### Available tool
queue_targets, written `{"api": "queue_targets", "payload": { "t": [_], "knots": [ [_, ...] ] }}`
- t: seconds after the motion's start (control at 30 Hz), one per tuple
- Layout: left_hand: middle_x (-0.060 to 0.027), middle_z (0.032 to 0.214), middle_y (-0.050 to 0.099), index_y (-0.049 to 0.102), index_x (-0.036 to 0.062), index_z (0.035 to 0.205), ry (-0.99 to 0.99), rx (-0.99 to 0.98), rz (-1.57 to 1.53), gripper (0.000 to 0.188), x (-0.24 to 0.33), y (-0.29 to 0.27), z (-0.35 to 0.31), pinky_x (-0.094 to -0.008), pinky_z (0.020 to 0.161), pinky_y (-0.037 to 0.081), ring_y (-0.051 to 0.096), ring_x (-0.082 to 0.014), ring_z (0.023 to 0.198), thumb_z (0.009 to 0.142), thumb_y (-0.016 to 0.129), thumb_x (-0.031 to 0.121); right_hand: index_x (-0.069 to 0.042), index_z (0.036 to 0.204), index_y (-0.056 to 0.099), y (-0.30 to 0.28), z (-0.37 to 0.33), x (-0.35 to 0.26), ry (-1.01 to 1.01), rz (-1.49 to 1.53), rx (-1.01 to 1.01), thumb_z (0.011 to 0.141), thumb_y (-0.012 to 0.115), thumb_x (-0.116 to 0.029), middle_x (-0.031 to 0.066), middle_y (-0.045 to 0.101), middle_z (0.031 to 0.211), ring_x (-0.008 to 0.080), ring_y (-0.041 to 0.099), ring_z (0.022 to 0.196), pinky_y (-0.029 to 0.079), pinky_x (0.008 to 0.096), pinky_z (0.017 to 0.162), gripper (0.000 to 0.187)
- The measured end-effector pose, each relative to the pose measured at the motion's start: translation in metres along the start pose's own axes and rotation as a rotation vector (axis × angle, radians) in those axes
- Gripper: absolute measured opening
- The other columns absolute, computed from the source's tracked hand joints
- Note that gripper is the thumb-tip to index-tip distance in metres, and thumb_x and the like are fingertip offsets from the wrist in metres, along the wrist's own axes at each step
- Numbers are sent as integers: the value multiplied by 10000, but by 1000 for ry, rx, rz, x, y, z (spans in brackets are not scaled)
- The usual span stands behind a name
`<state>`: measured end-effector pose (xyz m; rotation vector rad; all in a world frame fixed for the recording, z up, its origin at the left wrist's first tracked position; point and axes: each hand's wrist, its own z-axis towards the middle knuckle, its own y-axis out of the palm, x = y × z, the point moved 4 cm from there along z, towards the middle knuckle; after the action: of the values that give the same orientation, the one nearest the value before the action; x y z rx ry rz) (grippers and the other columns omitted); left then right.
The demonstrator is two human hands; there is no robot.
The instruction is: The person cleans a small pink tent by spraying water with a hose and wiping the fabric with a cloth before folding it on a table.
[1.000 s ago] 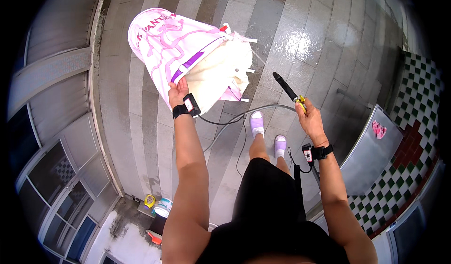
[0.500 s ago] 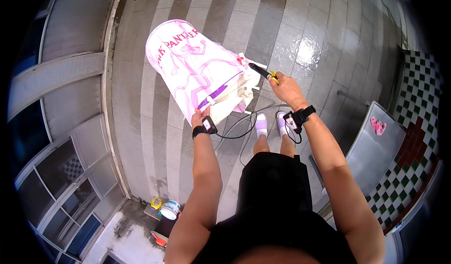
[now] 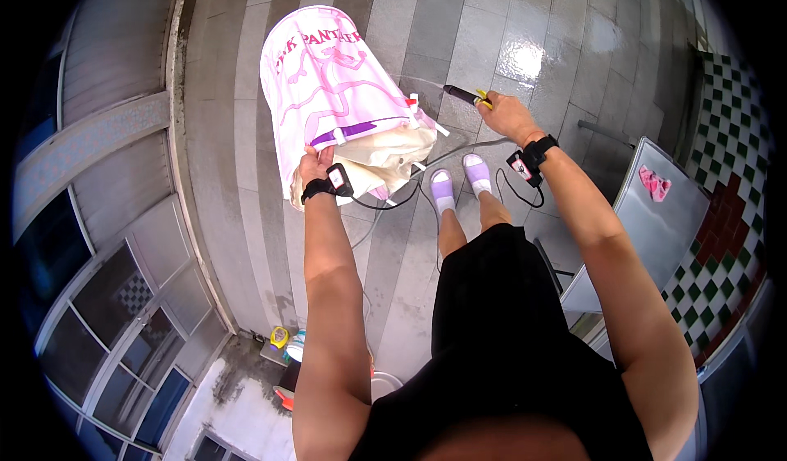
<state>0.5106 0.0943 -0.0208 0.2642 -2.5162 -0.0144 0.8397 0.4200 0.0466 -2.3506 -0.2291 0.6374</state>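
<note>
My left hand [image 3: 314, 164] grips the near edge of a large pink and white fabric cylinder [image 3: 328, 80], printed with a cartoon figure and red lettering. A purple band and white tabs run along this edge, and a cream lining [image 3: 373, 159] sags out below. My right hand [image 3: 507, 118] is closed around a black hose spray nozzle [image 3: 464, 94] with a yellow trigger, pointing left toward the fabric. A thin stream of water leaves its tip and passes over the fabric's right side. Both wrists wear black straps with small boxes.
A grey hose [image 3: 479, 144] crosses the wet tiled floor [image 3: 459, 43] by my lilac slippers [image 3: 442, 189]. On the right stands a grey-topped table [image 3: 656, 227] with a pink cloth [image 3: 654, 183]. Panelled doors [image 3: 123, 297] line the left; a yellow item [image 3: 279, 336] sits lower left.
The fabric cylinder has turned more upright and shifted up, with its lining spread to the right. My left hand has moved left and up, my right hand slightly up. A water stream now shows.
</note>
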Motion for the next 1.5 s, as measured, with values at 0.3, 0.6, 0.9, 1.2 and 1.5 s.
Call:
{"api": "queue_targets", "payload": {
  "t": [0.3,0.6,0.9,1.2,1.5],
  "knots": [
    [-254,1151,619,466,-163,1206,165,-372,211,441,45,6,-5,-484,1021,521,624,-383,1074,988,516,217,-12,1091,641,31,-92,41,143,340,68,928,520,-338,239,688,974,420,654,953,515,489,840,384],
    [-254,1177,610,459,-154,1234,305,-605,407,400,54,19,-113,-484,1042,497,623,-369,1083,1002,504,169,16,1104,592,58,-249,80,254,587,325,939,509,-319,229,679,952,409,652,924,502,504,807,382],
    [-254,1144,604,513,-106,1081,450,-1077,370,178,91,-24,-266,-504,1016,504,619,-399,1054,966,513,31,36,1071,617,180,-485,33,350,631,586,926,503,-299,256,672,946,428,647,895,504,508,800,382],
    [-146,1059,652,589,-67,1119,643,-1486,121,212,130,-219,-516,-402,861,590,670,-254,894,959,596,73,12,1072,583,423,-717,-131,354,724,760,939,498,-325,260,671,897,457,641,868,486,539,790,373],
    [3,855,641,666,-3,946,769,-1777,-10,135,87,-524,-787,-215,673,440,543,-57,752,944,657,131,21,1101,567,550,-891,-283,137,777,731,938,515,-362,282,661,941,458,628,917,478,525,791,419]
  ]
}}
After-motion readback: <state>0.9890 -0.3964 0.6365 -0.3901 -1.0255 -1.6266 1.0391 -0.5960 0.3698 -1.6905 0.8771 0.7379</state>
